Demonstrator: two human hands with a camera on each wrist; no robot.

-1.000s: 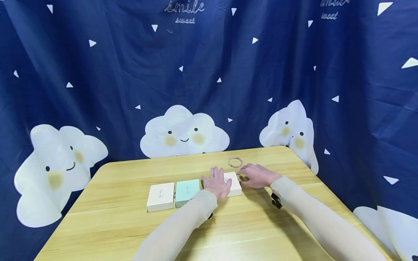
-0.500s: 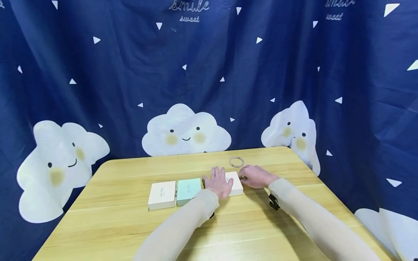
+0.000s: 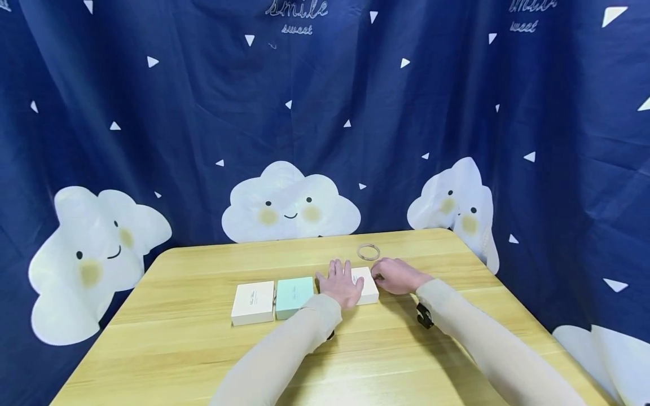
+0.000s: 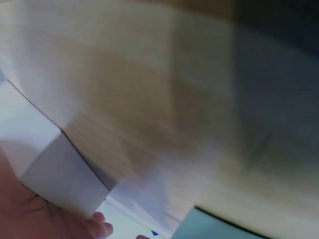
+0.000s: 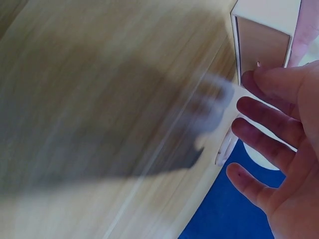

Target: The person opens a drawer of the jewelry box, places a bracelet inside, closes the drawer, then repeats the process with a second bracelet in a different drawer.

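Note:
On the wooden table (image 3: pixel 167 338), my left hand (image 3: pixel 341 286) lies with spread, straight fingers over the left part of a small white box (image 3: pixel 365 286). In the left wrist view that hand (image 4: pixel 40 219) lies against the box (image 4: pixel 65 174). My right hand (image 3: pixel 396 276) is at the box's right side. In the right wrist view, this hand's thumb and index finger (image 5: pixel 279 82) pinch a tiny tab (image 5: pixel 258 63) on the box's end face, its other fingers loosely extended. Just behind the right hand lies a pale ring-shaped bangle (image 3: pixel 359 254).
To the left stand a teal box (image 3: pixel 294 296) and another white box (image 3: pixel 253 303), side by side with a narrow gap. Behind the table's far edge hangs a dark blue curtain (image 3: pixel 193 113) with cloud prints.
My right hand's fingers have closed in against the box's right side and now pinch there. The left hand stays on the box. The head view has shifted slightly.

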